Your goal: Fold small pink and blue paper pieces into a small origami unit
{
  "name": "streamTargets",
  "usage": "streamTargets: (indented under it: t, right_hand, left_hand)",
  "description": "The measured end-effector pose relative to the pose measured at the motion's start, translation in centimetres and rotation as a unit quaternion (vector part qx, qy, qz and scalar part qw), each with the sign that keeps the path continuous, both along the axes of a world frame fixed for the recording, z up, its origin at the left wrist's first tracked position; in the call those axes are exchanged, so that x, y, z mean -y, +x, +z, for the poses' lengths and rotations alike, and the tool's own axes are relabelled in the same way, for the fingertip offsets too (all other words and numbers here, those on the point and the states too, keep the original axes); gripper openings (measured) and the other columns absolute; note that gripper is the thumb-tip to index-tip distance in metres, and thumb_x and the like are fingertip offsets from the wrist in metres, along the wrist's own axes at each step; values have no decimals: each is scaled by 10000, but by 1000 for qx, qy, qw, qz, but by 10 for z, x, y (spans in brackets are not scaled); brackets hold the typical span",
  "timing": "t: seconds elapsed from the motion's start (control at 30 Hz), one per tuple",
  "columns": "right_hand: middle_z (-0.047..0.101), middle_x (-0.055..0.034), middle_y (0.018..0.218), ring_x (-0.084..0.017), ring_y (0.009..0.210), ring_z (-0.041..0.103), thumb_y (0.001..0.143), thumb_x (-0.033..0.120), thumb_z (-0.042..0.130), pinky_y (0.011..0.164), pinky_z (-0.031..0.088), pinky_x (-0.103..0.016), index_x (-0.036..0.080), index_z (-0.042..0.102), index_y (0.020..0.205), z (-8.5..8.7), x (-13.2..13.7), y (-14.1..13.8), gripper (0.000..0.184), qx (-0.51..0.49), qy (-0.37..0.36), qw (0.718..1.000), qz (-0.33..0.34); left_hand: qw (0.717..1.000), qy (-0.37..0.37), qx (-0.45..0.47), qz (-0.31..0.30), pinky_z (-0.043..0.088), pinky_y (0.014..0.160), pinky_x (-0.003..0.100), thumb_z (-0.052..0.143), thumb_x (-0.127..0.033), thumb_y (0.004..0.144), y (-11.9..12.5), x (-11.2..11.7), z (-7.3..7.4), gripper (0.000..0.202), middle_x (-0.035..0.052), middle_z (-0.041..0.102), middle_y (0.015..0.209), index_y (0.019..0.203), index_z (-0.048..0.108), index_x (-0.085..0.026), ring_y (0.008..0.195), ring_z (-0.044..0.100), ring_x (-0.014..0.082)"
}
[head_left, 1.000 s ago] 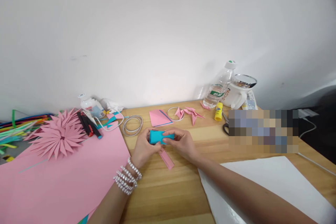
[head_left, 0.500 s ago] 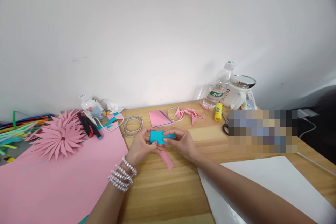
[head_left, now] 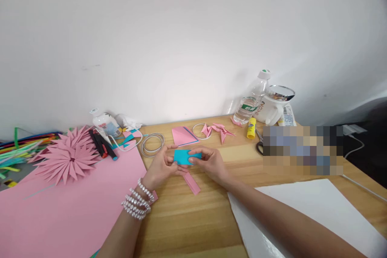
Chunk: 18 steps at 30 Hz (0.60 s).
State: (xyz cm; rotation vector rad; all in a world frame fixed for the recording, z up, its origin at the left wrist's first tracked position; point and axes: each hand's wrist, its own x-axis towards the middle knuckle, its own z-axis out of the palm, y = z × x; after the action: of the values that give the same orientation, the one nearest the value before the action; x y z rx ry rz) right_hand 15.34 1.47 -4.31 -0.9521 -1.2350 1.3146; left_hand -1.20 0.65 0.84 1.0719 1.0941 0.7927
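Note:
A small blue paper rectangle (head_left: 182,157) is held up between both hands over the wooden table. My left hand (head_left: 163,165), with pearl bracelets (head_left: 137,202) at the wrist, pinches its left end. At the right end, the thumb and fingers of my right hand (head_left: 208,163) are closed on the same paper. Below the hands lies a pink folded strip (head_left: 192,183) on the wood. Just behind them sits a stack of pink squares (head_left: 182,135) with a blue edge showing.
Pink folded flowers (head_left: 72,159) and dark markers (head_left: 105,145) rest on pink sheets at the left. A water bottle (head_left: 250,98), a glue stick (head_left: 251,128), scissors (head_left: 260,147) and a white mug (head_left: 269,111) stand or lie right. A white board (head_left: 302,209) covers the front right.
My left hand has shifted slightly, its thumb now nearer the blue paper's lower left corner. My right hand stays almost where it was, still pinching the other end.

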Motion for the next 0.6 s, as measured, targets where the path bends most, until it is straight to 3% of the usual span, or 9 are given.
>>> streamTargets:
  t: [0.37,0.6]
  right_hand:
    - [654,-4,707,-114,599,560,590,216,703,580,450,-243,172,665,744,3,1,0,165,-4,-7,1000,2]
    - [627,7,667,-97,553,520,583,206,697,542,418,-226,163,647,744,1,-1,0,175,-5,-20,1000,-13]
  left_hand:
    - [1000,-6,-4,-15,539,652,367,571,-93,585,-1,1,4,604,-32,655,585,1110,285,-179,679,673,221]
    - [998,38,-52,26,550,608,369,550,-96,608,-1,0,-2,531,12,683,612,1086,327,-158,625,672,221]
